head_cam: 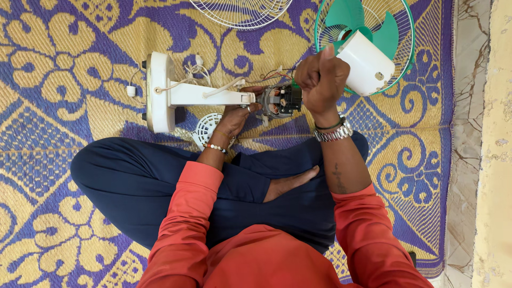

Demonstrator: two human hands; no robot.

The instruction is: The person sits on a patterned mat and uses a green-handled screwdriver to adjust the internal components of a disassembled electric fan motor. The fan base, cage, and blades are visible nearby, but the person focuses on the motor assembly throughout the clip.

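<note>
Head view — left hand [234, 118] under fan motor [280, 100] | right hand [320, 80] fisted above

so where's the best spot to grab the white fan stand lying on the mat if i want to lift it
Take the fan stand by its narrow white neck, between the round base and the motor, coming from above. It lies on its side, so the neck runs level and bare on top, slim enough for a closed grip. The left hand already supports it from below near the motor; the base is probably too wide for one hand.

Floor cover: woven mat [64, 74], purple and yellow floral pattern, fills most of the frame
Right edge: bare mottled stone floor [469, 133]
Light: bright, even daylight
</note>
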